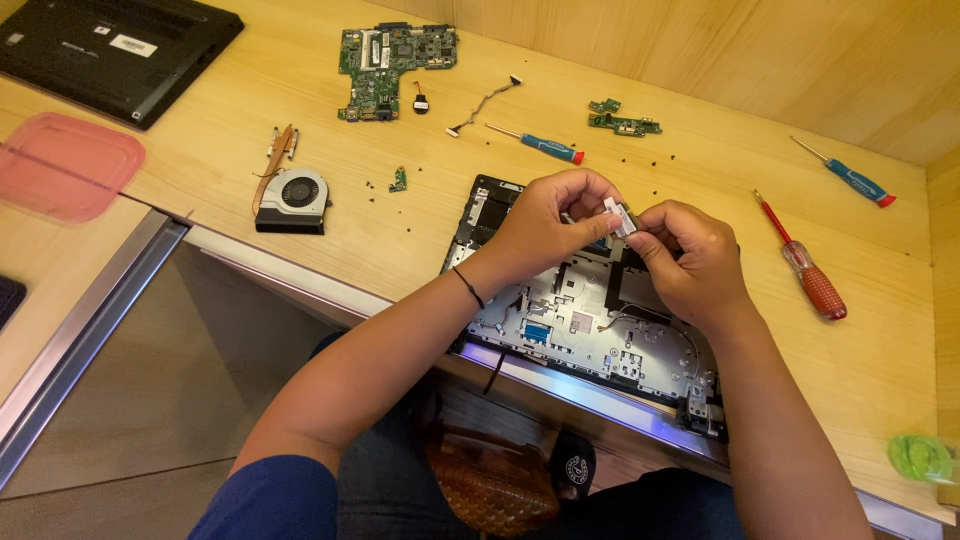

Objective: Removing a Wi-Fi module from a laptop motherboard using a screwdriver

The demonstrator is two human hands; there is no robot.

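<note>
From where I watch, the far left of the counter (230, 160) carries a black laptop cover (115, 50) and, nearer the edge, a pink translucent lid (65, 165). Next comes the cooling fan (292, 200) with its copper heat pipe (273, 160), then the green motherboard (390, 65) further back, with a small round cell (420, 102) and a thin cable (485, 105) beside it. A blue-handled screwdriver (540, 146) lies just behind the opened laptop base (590, 320), which sits at the near edge with its inner metal frame facing up.

Over that base I see the left hand (545, 225) and the right hand (690, 260) meeting. Between them is a small silver part (618, 215), pinched from both sides: the left fingers close on its left end, the right fingers on its right end, so both hands are narrow and gripping it. The part is raised above the base, not resting on it, and its long axis runs roughly left to right, tilted slightly down toward the right hand. Neither hand is clearly nearer; they share it about evenly. I cannot tell whether a cable runs from it to the base.

Further right lie a small green board (622, 120), loose dark screws (680, 160), a red-handled screwdriver (805, 270), a second blue screwdriver (850, 178), and a green plastic thing (925, 455) at the corner
</note>
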